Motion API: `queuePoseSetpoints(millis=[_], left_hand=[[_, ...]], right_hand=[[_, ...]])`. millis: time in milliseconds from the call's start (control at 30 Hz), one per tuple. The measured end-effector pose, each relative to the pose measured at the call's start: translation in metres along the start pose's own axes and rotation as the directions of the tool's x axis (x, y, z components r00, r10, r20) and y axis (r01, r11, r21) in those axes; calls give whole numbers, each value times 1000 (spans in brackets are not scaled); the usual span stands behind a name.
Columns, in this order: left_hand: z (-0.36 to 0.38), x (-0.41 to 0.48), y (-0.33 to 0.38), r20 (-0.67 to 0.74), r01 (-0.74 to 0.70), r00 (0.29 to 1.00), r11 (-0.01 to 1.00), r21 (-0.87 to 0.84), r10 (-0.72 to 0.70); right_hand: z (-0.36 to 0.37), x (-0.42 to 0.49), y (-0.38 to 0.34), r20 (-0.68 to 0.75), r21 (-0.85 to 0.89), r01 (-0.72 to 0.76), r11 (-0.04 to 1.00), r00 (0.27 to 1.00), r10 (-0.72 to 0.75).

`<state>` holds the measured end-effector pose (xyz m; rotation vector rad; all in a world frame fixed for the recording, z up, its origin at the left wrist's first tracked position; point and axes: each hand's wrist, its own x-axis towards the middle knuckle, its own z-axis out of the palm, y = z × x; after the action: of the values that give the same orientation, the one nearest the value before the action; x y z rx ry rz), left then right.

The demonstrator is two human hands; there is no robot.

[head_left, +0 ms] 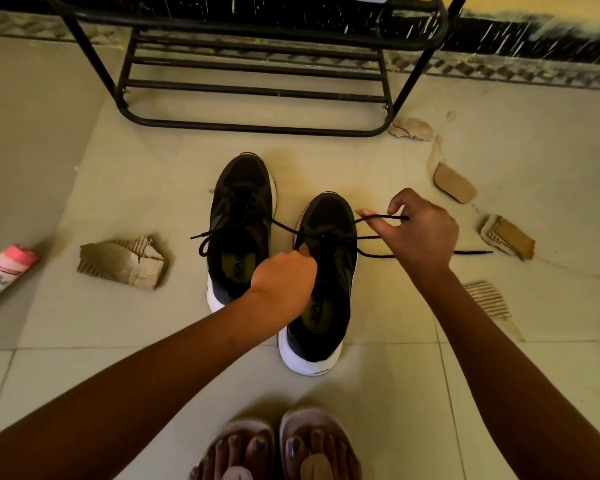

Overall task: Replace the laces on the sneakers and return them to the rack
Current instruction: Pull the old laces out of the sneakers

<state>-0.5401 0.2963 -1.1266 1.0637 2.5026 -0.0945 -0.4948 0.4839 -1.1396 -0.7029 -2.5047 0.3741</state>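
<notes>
The near sneaker [329,289], black with a white sole, stands on the tiled floor [118,375] with its toe pointing away from the person. Its black lace [383,216] is threaded through the eyelets. One strand is drawn out sideways to the right of the near sneaker as a loop, and the loose tail lies on the floor beyond.

The right hand [420,233] hovers just right of the near sneaker's toe, its grip narrow, thumb and fingers pinching that loop. The left hand [284,282] sits over the near sneaker's left side, its grip closed, pinching the lace at the eyelets. Its fingertips are mostly hidden.

The far sneaker [239,230], matching, stands just left of the near sneaker and a little farther forward, its lace ends loose. The black metal rack [257,127] stands beyond the near sneaker, against the wall.

Torn cardboard pieces lie left of the near sneaker [123,263] and well to its right [508,237]. A pink bottle [4,271] lies far to the left. The person's sandalled feet [278,448] are just behind the near sneaker's heel.
</notes>
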Motion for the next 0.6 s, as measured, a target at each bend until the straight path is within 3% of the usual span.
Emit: queuePoseSetpoints(millis=[67, 100, 133, 167, 200, 233, 267, 300, 333, 367, 400, 433, 467, 500, 533, 600], left_hand=[[0, 0, 0, 1, -2, 1000, 1000, 15, 2], [0, 0, 0, 1, -7, 1000, 1000, 22, 7], [0, 1, 0, 0, -13, 1000, 1000, 27, 13], [0, 1, 0, -1, -18, 1000, 999, 30, 18], [1, 1, 0, 0, -20, 1000, 999, 31, 20], [1, 1, 0, 0, -20, 1000, 999, 32, 20], [1, 1, 1, -3, -20, 1000, 999, 32, 20], [1, 1, 1, -5, -20, 1000, 999, 31, 21], [0, 1, 1, -6, -22, 1000, 999, 31, 22], [0, 1, 1, -5, -23, 1000, 999, 34, 23], [0, 1, 0, -7, -23, 1000, 999, 36, 24], [0, 0, 0, -10, -21, 1000, 999, 37, 22], [0, 0, -1, -11, -19, 1000, 999, 38, 20], [0, -1, -1, -10, -18, 1000, 999, 41, 18], [1, -1, -1, -7, -18, 1000, 999, 46, 18], [1, -1, 0, -5, -17, 1000, 998, 53, 17]], right_hand=[[-1, 5, 13, -100, -59, 115, 992, 988, -121], [-3, 8, 15, -127, 69, 40, 997, 991, -31], [-6, 14, 14, -89, 306, -139, 942, 981, 174], [-12, 19, 9, 87, 561, -387, 731, 906, 413], [-15, 20, 4, 369, 686, -612, 394, 759, 536], [-17, 19, 0, 598, 657, -748, 94, 592, 540], [-18, 17, -2, 713, 593, -801, -85, 473, 518], [-16, 14, -5, 750, 553, -820, -147, 413, 517], [-16, 13, -9, 738, 555, -823, -120, 421, 528], [-15, 11, -11, 653, 580, -814, 42, 494, 574], [-15, 9, -9, 492, 560, -755, 342, 635, 596], [-16, 8, -2, 300, 437, -600, 670, 800, 520], [-17, 9, 6, 132, 224, -392, 892, 919, 370], [-20, 12, 13, 28, 22, -224, 974, 974, 224], [-26, 15, 16, -16, -107, -126, 986, 992, 125], [-36, 24, 22, 20, -265, -77, 961, 996, 85]])
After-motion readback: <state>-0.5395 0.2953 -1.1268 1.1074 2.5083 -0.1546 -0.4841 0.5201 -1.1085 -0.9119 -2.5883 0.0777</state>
